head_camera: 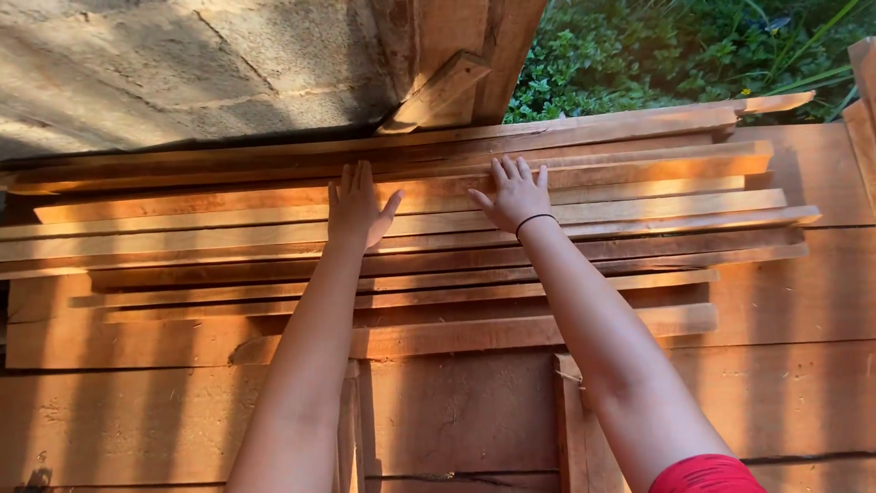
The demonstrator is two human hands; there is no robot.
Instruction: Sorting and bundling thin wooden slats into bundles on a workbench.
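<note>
A stack of long reddish wooden planks (639, 205) lies across a wooden surface, running left to right. My left hand (356, 208) rests flat on the far planks with its fingers spread, holding nothing. My right hand (513, 194) lies flat beside it on the same planks, fingers apart, with a black band around the wrist. Both arms reach forward over the nearer planks (511, 333). A red sleeve (707, 475) shows at the bottom right.
A rough concrete wall (164, 64) stands behind the stack at the upper left. Wooden boards (456, 55) lean at the top centre. Green plants (675, 50) grow at the upper right. Wide boards (803, 292) lie under and beside the stack.
</note>
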